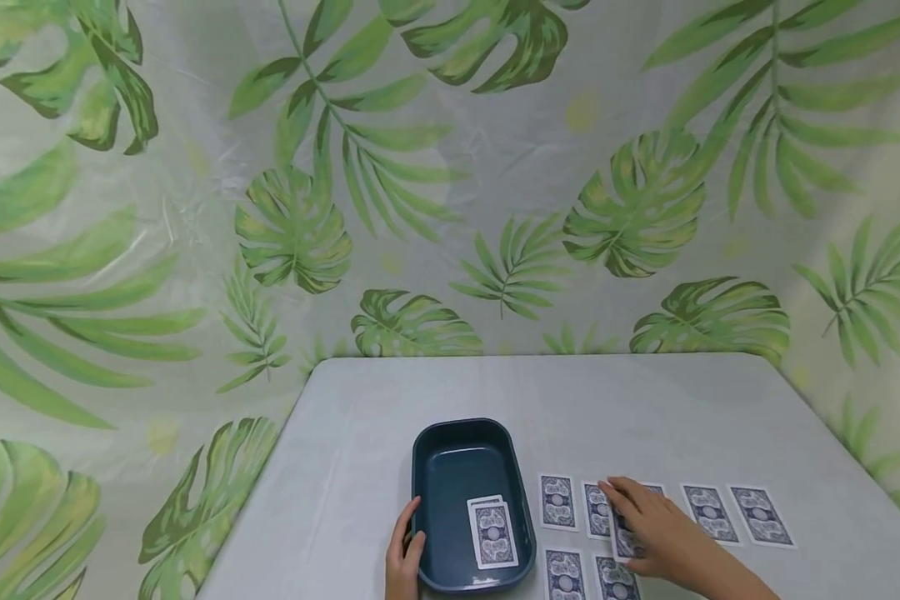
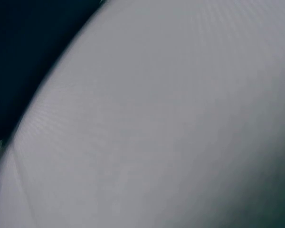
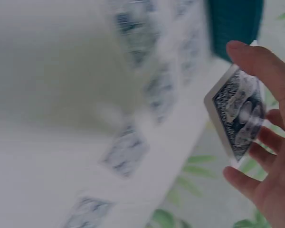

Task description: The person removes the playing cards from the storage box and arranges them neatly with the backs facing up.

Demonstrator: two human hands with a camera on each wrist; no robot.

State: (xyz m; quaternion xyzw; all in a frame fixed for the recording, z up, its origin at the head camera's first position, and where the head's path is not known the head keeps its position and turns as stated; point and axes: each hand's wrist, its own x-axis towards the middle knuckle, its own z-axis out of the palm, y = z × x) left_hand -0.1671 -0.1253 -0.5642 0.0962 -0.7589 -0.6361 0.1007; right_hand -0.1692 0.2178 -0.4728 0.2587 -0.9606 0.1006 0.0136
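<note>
My right hand holds a playing card, its patterned blue back facing up, above the rows of cards. In the right wrist view the thumb lies at one edge of this card and fingers are behind it. My left hand grips the left rim of a dark blue tray; in the left wrist view the hand is hidden and only the dark side of the tray shows. Two or more overlapping cards lie back up in the tray's near right part.
Right of the tray, a back row of cards runs from one near the tray to one at the far right. Nearer cards are cut by the frame's bottom. A white table meets a leaf-patterned curtain behind.
</note>
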